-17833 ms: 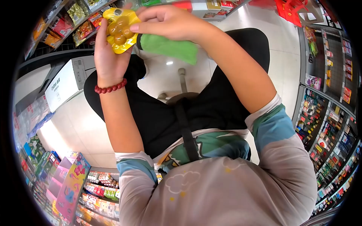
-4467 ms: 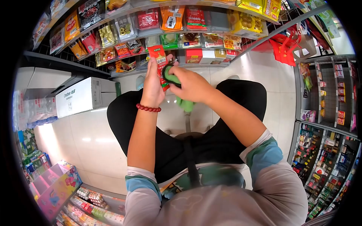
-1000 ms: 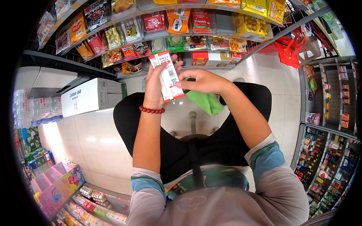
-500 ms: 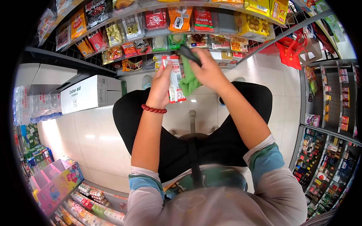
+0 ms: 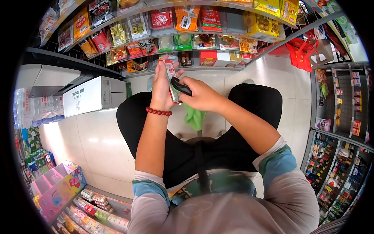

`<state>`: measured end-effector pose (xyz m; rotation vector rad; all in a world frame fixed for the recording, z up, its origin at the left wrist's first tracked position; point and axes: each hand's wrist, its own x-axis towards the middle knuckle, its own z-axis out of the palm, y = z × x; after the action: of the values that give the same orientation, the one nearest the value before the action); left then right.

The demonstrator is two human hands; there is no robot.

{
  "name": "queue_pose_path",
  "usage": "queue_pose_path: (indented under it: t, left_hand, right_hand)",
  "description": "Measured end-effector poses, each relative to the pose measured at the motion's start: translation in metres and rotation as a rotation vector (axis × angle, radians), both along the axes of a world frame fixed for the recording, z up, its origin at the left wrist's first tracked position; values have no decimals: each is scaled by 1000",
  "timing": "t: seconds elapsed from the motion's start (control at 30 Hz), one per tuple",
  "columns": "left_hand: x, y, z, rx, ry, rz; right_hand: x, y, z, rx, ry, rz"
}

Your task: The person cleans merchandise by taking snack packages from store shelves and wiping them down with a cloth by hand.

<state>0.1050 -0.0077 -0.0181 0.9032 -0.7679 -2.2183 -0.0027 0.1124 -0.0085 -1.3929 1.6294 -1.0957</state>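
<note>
A red and white packet [image 5: 170, 72] lies tilted along the palm of my left hand [image 5: 161, 90], its printed side partly in view. My left thumb rests at the packet's edge, and a dark red bead bracelet circles that wrist. My right hand [image 5: 199, 94] is closed around a black-edged object [image 5: 181, 86] together with a green cloth [image 5: 194, 117]. The black part presses against the lower half of the packet, while the cloth hangs below my right hand between my knees.
Shelves [image 5: 156, 34] of packaged snacks curve across the front. A white carton [image 5: 83, 97] and bottled water [image 5: 43, 109] stand left. Red bags [image 5: 299, 54] hang at front right, near side racks [image 5: 344, 136]. A pink display box [image 5: 62, 187] sits at lower left.
My right hand has come down from above the packet and brought the black-edged object onto it. The cloth now hangs lower, and the packet is turned more edge-on.
</note>
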Motion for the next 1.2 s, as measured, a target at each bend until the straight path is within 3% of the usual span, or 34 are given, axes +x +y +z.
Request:
queue_pose_path:
  t: [0.2, 0.27, 0.33, 0.47, 0.63, 0.73, 0.87, 0.93, 1.03, 1.2]
  left_hand:
    - [-3, 3, 4, 3, -112, -65]
    - [-4, 6, 2, 48, 18, -214]
    - [-15, 17, 6, 65, 90, -286]
    - [-20, 34, 27, 63, -54, -304]
    - [-17, 17, 3, -55, 79, -290]
    - [-6, 10, 10, 79, 108, -324]
    - [-1, 0, 3, -23, 72, -150]
    - [5, -13, -5, 66, 266, -68]
    - [12, -27, -2, 83, 230, 146]
    - [12, -28, -1, 79, 88, 311]
  right_hand:
    - [5, 1, 19, 135, -293, 77]
    - [7, 1, 15, -119, 50, -71]
    - [3, -7, 6, -206, 131, -214]
    - [-15, -21, -1, -334, 208, -495]
    - [-5, -13, 1, -324, 63, -275]
    - [6, -5, 4, -286, 74, -145]
    - [10, 5, 11, -246, 55, -6]
    - [13, 7, 9, -280, 126, 0]
    - [11, 7, 15, 130, 458, 70]
    - [5, 11, 40, 219, 511, -2]
